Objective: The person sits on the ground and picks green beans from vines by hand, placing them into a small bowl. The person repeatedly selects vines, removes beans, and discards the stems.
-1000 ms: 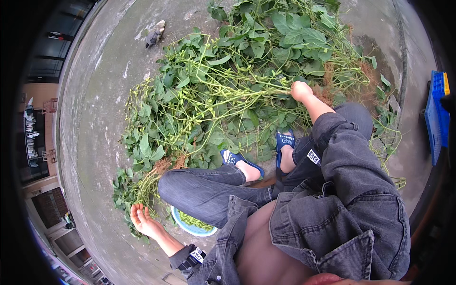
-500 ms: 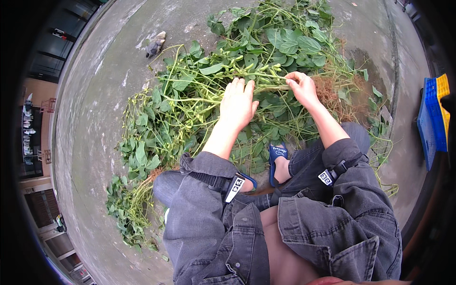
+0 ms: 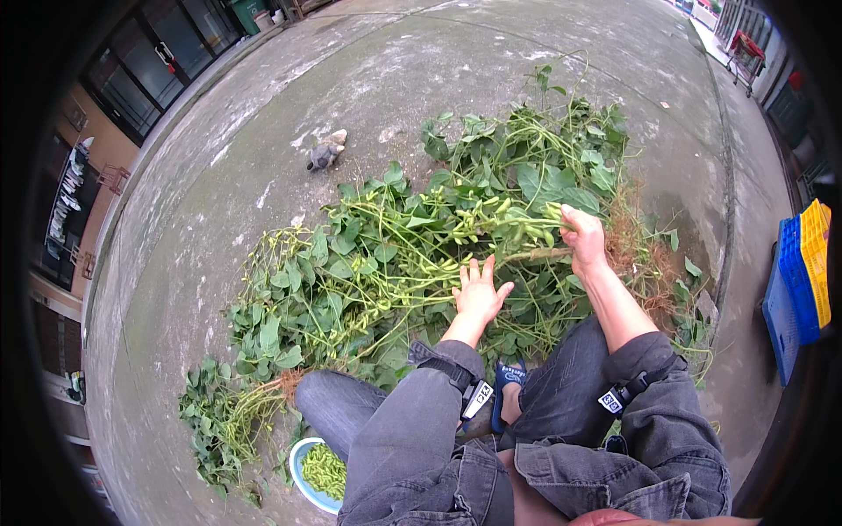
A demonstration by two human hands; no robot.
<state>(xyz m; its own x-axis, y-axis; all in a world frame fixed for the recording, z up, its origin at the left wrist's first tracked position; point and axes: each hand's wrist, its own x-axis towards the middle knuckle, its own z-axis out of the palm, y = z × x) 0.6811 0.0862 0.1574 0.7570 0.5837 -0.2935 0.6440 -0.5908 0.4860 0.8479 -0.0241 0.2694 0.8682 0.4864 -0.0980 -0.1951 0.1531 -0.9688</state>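
In front of me, a heap of uprooted green bean plants (image 3: pixel 338 263) lies on the concrete, with leaves, pods and thin stems tangled together. My right hand (image 3: pixel 585 239) is closed round a pod-bearing bean stalk (image 3: pixel 516 230), lifted at the right of the heap. My left hand (image 3: pixel 478 305) has its fingers spread over the stems to the left of it, and nothing shows in its grasp. By my left knee stands a white and light-blue bowl (image 3: pixel 296 469) with picked green pods (image 3: pixel 324 472) in it.
Brown roots (image 3: pixel 645 267) stick out at the heap's right side. Blue and yellow plastic crates (image 3: pixel 794 272) stand at the far right. A grey object (image 3: pixel 324 156) lies on the concrete beyond the heap. Glass doors (image 3: pixel 149 66) are at the upper left.
My right hand has raised the stalk off the heap. My left hand has drawn back toward me and its fingers have spread. With the view shifted, the bowl of pods now shows.
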